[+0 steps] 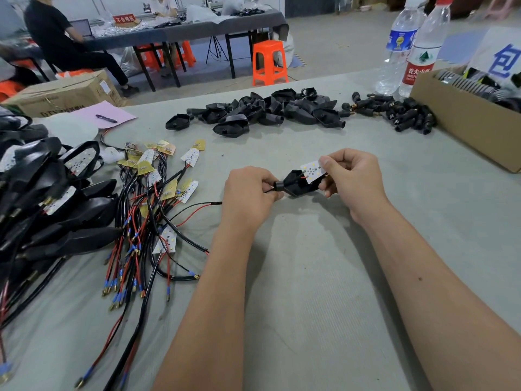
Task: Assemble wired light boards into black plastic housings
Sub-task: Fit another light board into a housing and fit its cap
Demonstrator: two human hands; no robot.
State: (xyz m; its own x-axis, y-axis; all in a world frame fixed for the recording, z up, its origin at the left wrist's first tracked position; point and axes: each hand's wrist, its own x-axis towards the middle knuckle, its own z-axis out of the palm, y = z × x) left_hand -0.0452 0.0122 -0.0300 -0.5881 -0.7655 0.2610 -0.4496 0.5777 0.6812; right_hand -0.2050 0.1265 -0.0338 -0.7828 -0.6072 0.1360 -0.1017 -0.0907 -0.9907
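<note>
While left hand (248, 190) pinches the wire (197, 206), right hand (352, 176) grips the board (311, 172).

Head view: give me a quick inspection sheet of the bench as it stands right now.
Surface: grey table, bare in front of the person.
Job's things: black housing with a white light board at its mouth, not seated; empty housings pile; wired boards pile; finished units far left.
Clutter: two water bottles, cardboard box, pink paper with pen, black connectors.
Hands: left hand pinches the wire at the housing's neck; right hand holds the board.
Cables: red and black leads tangled at left.
Surroundings: orange stool, a seated person at another table.
</note>
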